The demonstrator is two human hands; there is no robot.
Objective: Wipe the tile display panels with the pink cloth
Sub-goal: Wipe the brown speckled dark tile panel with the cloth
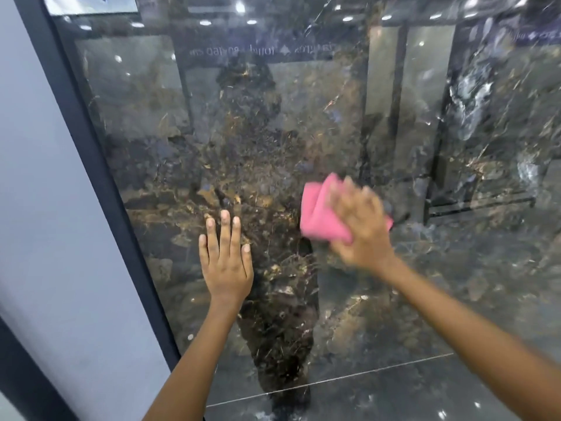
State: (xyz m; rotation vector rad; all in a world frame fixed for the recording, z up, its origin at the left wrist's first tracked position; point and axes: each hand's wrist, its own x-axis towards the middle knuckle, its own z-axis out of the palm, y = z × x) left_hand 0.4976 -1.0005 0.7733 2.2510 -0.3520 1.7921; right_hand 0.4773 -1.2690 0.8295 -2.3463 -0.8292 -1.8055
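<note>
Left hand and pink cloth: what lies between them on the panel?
Head view: only bare glossy tile panel lies between the flat left hand and the pink cloth under the right hand.

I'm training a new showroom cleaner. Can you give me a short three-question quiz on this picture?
1. True or false: the left hand lies flat, fingers straight, on the tile panel.
2. Which hand holds the pink cloth? A) left B) right C) both
3. Fill in: the dark frame runs along the panel's ____ edge.

Key
1. True.
2. B: the right hand holds it against the panel; the hand is blurred.
3. Left.
</note>
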